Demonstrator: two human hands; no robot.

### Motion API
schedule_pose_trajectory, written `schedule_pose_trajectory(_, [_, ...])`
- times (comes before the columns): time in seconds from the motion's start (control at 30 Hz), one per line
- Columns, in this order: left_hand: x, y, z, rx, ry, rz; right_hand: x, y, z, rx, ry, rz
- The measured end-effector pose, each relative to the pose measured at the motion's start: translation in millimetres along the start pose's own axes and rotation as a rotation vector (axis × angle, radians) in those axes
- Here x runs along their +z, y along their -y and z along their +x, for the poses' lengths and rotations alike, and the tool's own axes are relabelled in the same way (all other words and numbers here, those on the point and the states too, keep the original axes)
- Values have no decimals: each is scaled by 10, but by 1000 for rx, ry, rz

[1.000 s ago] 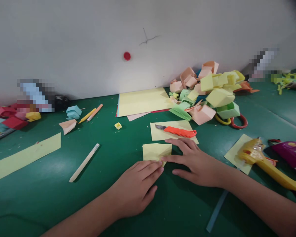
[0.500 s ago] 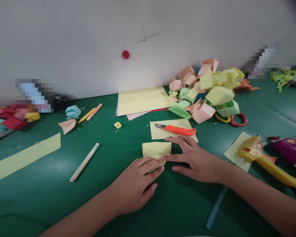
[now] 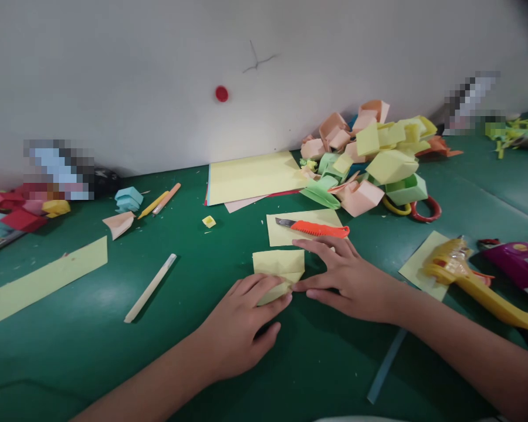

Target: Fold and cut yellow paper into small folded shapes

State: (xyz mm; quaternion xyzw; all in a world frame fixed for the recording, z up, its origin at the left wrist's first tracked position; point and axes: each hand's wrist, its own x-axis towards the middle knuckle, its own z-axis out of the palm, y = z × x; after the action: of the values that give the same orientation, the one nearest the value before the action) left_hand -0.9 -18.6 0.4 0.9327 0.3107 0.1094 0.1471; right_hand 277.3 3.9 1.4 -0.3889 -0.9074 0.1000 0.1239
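A small piece of pale yellow paper (image 3: pixel 278 261), creased and partly folded, lies on the green table in front of me. My left hand (image 3: pixel 250 328) rests over its near left part, fingers stretched and pressing it down. From the right, my right hand (image 3: pixel 341 281) touches the paper's lower right corner with a fingertip, its fingers spread. Just beyond both hands, an orange utility knife (image 3: pixel 319 228) with its blade out lies on another yellow sheet (image 3: pixel 279 234). Part of the folded paper is hidden under my left fingers.
Behind are stacked coloured sheets (image 3: pixel 250 176) and a heap of folded paper pieces (image 3: pixel 391 167) with scissors (image 3: pixel 426 208). At right lie a yellow glue gun (image 3: pixel 479 284) and a purple tool (image 3: pixel 517 264). Leftward are a rolled paper stick (image 3: pixel 151 288), pencils (image 3: pixel 166 198) and a yellow strip (image 3: pixel 48 281).
My right index fingertip has slid slightly down and right along the paper's corner, and more of the folded part shows. My left hand stays nearly in place.
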Motion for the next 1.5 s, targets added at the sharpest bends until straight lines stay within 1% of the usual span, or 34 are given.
schedule_pose_trajectory(0.1, [1,4,-14,-13,3,7,-33,-54,10,28,-23,-25])
schedule_pose_trajectory(0.23, [2,5,-22,-13,9,10,-79,-139,5,52,-18,-27])
schedule_pose_trajectory(0.33, [7,8,-25,-8,-4,10,-89,-146,1,67,-23,-25])
schedule_pose_trajectory(0.57, [15,22,-24,0,-15,3,-88,-71,-5,31,-90,-105])
schedule_pose_trajectory(0.77, [5,47,-21,53,-54,-7,-87,-162,-37,49,-140,-108])
schedule_pose_trajectory(0.87, [9,47,-24,72,-85,-11,-67,-193,-40,59,-189,-92])
schedule_pose_trajectory(0.97, [10,45,-25,87,-102,-16,-49,-186,-36,0,-234,-82])
schedule_pose_trajectory(1.07, [-2,59,-18,122,-102,12,-39,-163,-39,-127,-241,-80])
schedule_pose_trajectory(1.17, [-17,94,-16,156,-95,66,-32,-137,-50,-238,-201,-64])
schedule_pose_trajectory(1.23, [-19,121,-24,175,-87,110,-27,-119,-51,-278,-170,-43])
schedule_pose_trajectory(1.37, [-15,136,-50,185,-90,212,-22,-74,-25,-322,-89,43])
schedule_pose_trajectory(1.5, [-33,68,-47,143,-140,287,-24,-18,-9,-347,-29,132])
